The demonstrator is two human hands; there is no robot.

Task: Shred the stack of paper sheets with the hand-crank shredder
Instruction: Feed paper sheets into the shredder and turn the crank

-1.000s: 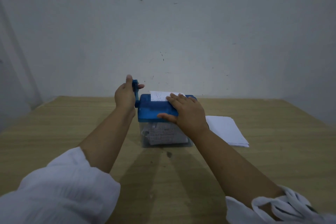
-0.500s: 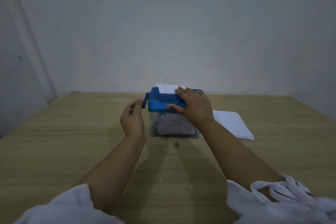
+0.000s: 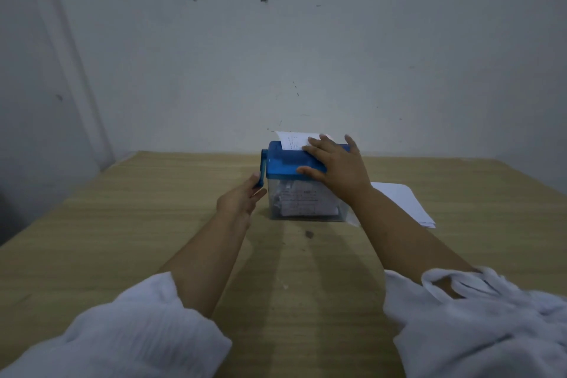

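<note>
A small shredder (image 3: 283, 164) with a blue top and a clear bin stands mid-table; shredded paper fills the bin (image 3: 306, 202). A white sheet (image 3: 293, 141) sticks up from its slot. My right hand (image 3: 334, 166) lies over the blue top, fingers spread and thumb on its front edge. The blue crank (image 3: 262, 167) hangs down on the shredder's left side, and my left hand (image 3: 241, 199) pinches its lower end. A stack of white paper sheets (image 3: 402, 201) lies flat just right of the shredder, partly hidden by my right forearm.
The wooden table (image 3: 122, 224) runs to a grey wall behind the shredder. A dark spot (image 3: 309, 234) marks the tabletop in front of the bin. White sleeves cover both my arms near the bottom of the view.
The crank has swung from pointing up, past the near side, to hanging down, with my left hand following it. The sheet sits lower in the slot. My right hand stays on the top.
</note>
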